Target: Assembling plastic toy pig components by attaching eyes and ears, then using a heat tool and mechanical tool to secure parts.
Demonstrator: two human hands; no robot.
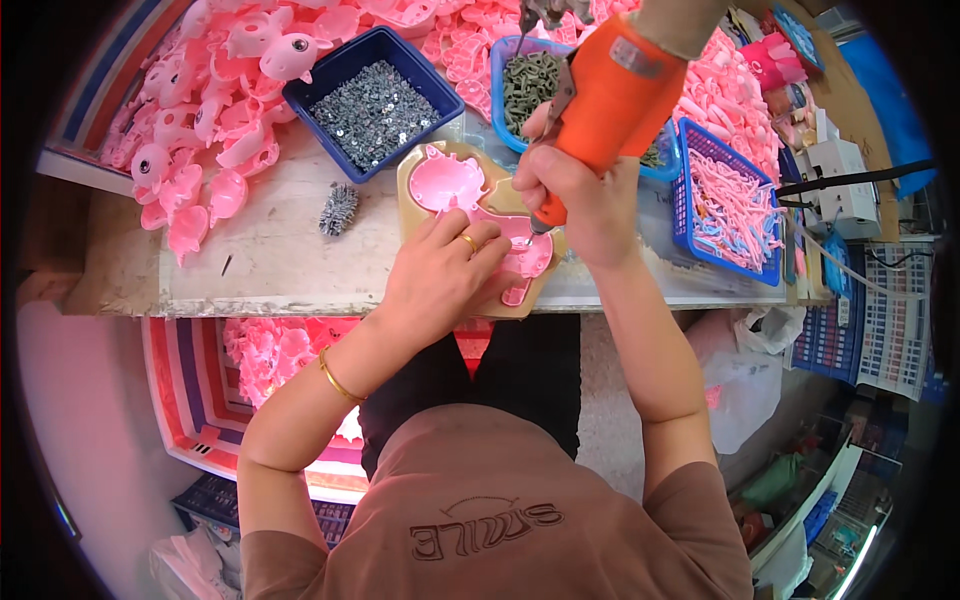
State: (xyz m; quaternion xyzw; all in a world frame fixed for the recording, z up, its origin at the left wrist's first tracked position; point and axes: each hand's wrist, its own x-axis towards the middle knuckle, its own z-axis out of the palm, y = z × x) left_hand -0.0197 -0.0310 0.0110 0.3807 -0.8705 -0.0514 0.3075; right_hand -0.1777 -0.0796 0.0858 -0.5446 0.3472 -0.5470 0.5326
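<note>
A pink plastic toy shell (447,183) lies in a tan shaped holder (412,207) at the table's front edge. My left hand (440,262) presses on the shell's middle, its fingers bent over the pink plastic and the thumb partly hidden beneath them. Wrapped round an orange electric screwdriver (606,95), my right hand (585,195) keeps it tilted. Its tip meets the shell's right part beside my left fingertips; any screw there is too small to make out.
A dark blue tray (300,92) holds many small screws, and a screw-covered clump (338,210) stands before it. Small dark green parts (530,88) fill a light blue tub. Pink shells (228,193) pile up behind and left. A blue basket (684,190) holds pink strips.
</note>
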